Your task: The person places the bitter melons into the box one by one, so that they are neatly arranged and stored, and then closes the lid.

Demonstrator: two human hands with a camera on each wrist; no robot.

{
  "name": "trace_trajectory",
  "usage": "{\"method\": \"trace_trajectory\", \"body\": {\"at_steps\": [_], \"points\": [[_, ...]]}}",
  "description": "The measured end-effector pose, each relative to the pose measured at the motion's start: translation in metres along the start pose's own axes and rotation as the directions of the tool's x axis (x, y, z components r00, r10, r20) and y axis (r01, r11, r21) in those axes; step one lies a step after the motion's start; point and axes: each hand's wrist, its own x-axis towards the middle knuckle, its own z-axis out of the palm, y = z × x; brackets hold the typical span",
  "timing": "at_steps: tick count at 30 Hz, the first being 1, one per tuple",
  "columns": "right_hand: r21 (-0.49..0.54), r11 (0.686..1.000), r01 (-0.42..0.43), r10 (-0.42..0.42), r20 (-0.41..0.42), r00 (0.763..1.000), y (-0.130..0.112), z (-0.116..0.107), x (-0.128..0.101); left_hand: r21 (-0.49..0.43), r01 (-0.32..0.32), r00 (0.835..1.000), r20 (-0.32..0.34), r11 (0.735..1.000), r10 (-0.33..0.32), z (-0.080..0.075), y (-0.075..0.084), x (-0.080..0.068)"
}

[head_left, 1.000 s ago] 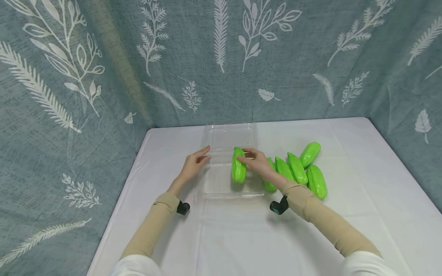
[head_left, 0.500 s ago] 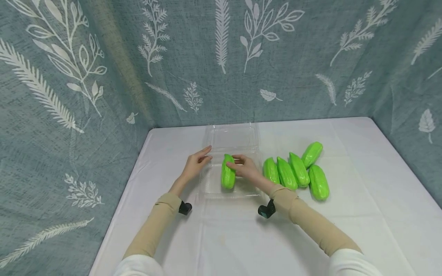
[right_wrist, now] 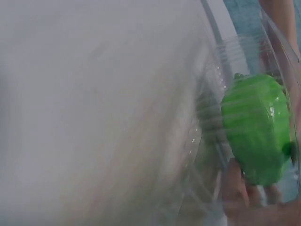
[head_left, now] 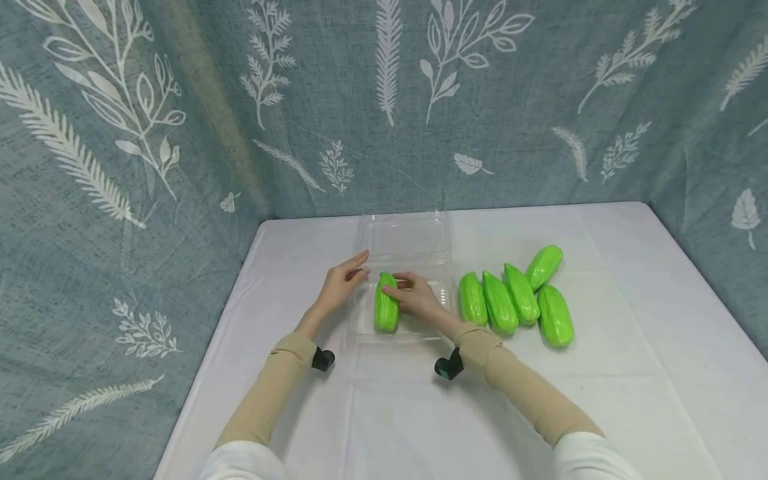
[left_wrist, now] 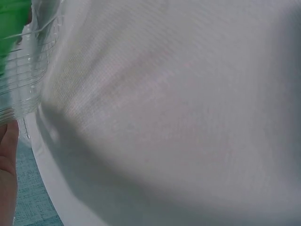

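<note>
Green, oblong vegetable (head_left: 385,315) gleams in the right hand (head_left: 418,298).

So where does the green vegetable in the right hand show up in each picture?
Head: vegetable just below centre, in the right hand.
Left wrist: vegetable in the top left corner, cut off.
Right wrist: vegetable towards the right edge, near mid-height.
Shared landmark: the clear container.

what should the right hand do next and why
Probably ease open the right hand: the glossy green, oblong vegetable it holds appears inside the clear plastic box, towards its left wall, with the left hand at that side.
</note>
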Motion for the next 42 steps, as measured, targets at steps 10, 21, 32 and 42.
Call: {"method": "trace_trajectory", "body": {"at_steps": [10, 21, 32, 42], "points": [[-0.042, 0.998, 0.053, -0.054, -0.038, 0.998, -0.001, 0.018, 0.003, -0.001, 0.016, 1.0, 0.008, 1.0, -0.016, 0.0, 0.001, 0.0], [-0.255, 0.936, 0.241, -0.261, -0.05, 0.964, -0.001, 0.031, -0.001, 0.0, -0.007, 1.0, 0.005, 1.0, 0.007, -0.001, 0.001, -0.003], [-0.325, 0.911, 0.253, -0.293, -0.078, 0.953, 0.004, 0.038, 0.003, 0.007, 0.001, 1.0, 0.002, 1.0, -0.001, 0.001, 0.001, -0.004], [-0.364, 0.889, 0.277, -0.327, -0.085, 0.941, 0.004, 0.044, 0.005, 0.005, 0.0, 1.0, 0.003, 1.0, 0.0, 0.001, -0.001, -0.005]]}}
